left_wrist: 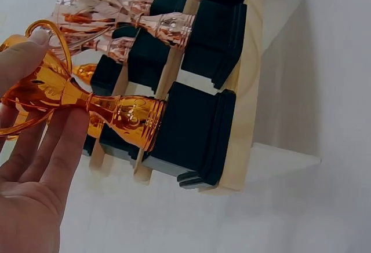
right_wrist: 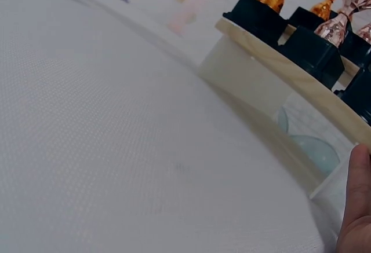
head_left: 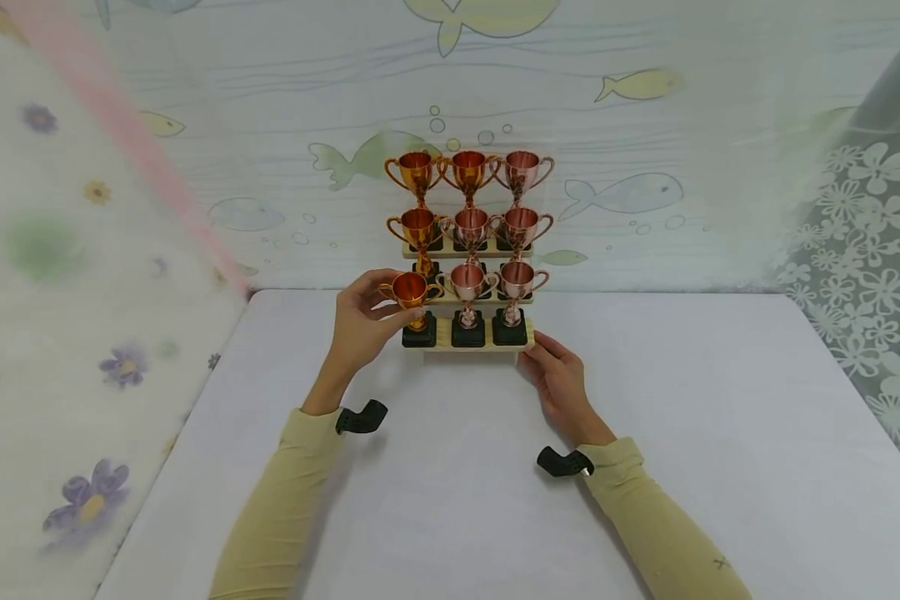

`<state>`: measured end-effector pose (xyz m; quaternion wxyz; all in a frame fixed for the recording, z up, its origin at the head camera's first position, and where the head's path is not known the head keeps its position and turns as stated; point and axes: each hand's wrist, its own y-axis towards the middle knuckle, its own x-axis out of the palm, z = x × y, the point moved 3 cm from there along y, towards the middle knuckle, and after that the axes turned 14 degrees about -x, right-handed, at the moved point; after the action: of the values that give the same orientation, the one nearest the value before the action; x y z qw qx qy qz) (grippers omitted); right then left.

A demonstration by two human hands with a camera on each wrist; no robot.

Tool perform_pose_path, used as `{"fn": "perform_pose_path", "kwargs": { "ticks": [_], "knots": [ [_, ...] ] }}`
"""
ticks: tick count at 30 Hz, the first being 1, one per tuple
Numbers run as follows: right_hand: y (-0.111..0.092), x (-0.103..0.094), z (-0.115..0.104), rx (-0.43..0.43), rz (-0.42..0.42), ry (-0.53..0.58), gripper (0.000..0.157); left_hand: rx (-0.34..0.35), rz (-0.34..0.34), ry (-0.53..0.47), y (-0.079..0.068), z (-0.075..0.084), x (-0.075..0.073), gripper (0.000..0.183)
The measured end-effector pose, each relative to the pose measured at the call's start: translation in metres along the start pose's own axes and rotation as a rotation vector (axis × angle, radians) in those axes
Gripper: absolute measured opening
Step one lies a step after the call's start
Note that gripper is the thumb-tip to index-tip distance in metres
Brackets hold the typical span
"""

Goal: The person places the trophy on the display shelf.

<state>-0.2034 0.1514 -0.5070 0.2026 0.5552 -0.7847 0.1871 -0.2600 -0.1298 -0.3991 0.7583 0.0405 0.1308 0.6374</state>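
A tiered wooden display stand (head_left: 444, 335) holds three rows of small trophies with black bases. My left hand (head_left: 362, 323) grips the gold trophy (head_left: 408, 289) at the front left by its cup. In the left wrist view, the thumb lies at one handle of this gold trophy (left_wrist: 46, 86) and the fingers curve under the cup; its black base (left_wrist: 188, 131) sits on the front step. At the right end of the front step, my right hand (head_left: 562, 385) holds the stand's corner. One straight digit (right_wrist: 357, 186) shows against the edge in the right wrist view; the other fingers are hidden.
Beside the gold trophy stand two rose-gold trophies, a middle one (head_left: 468, 283) and a right one (head_left: 517, 282). Gold and rose-gold trophies fill the rows behind. The stand is on a white-covered table (head_left: 450, 483), close to a fish-patterned curtain (head_left: 270, 150).
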Motion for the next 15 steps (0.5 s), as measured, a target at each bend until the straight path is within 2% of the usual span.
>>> {"fn": "perform_pose_path", "kwargs": {
  "ticks": [15],
  "knots": [
    [0.0001, -0.0005, 0.0, 0.019, 0.003, -0.004, 0.045, -0.02, 0.01, -0.035, 0.0066, -0.0031, 0.0111, 0.05]
  ]
}}
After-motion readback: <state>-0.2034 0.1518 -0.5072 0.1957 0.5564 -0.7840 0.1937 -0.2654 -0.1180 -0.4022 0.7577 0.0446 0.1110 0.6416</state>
